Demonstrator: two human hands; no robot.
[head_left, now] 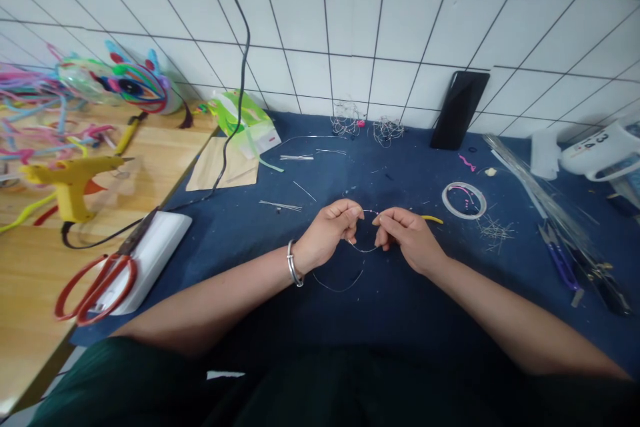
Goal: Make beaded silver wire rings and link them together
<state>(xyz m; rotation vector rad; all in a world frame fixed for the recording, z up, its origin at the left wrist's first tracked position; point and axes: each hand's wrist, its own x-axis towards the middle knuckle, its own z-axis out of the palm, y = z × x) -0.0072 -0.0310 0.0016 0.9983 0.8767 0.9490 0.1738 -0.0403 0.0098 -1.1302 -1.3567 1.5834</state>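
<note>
Between my two hands runs a thin silvery wire (363,251), with a few tiny pinkish beads on its upper stretch. My left hand (336,222), a silver bangle (294,263) on its wrist, pinches the wire on one side. On the other side my right hand (404,235) pinches it close to the beads. Part of the wire hangs as a loose curve below the fingers. Another curved length lies lower on the dark blue mat (400,327). Just past my right hand lies a short yellow strip (433,219).
Left are red-handled scissors (95,287) on a white box (170,233), and a yellow glue gun (75,183) with its black cable (243,73). Right are a clear ring dish (464,201), loose pins (495,231), purple snips (561,260) and a white mug (600,150). A phone (460,110) leans on the tiles.
</note>
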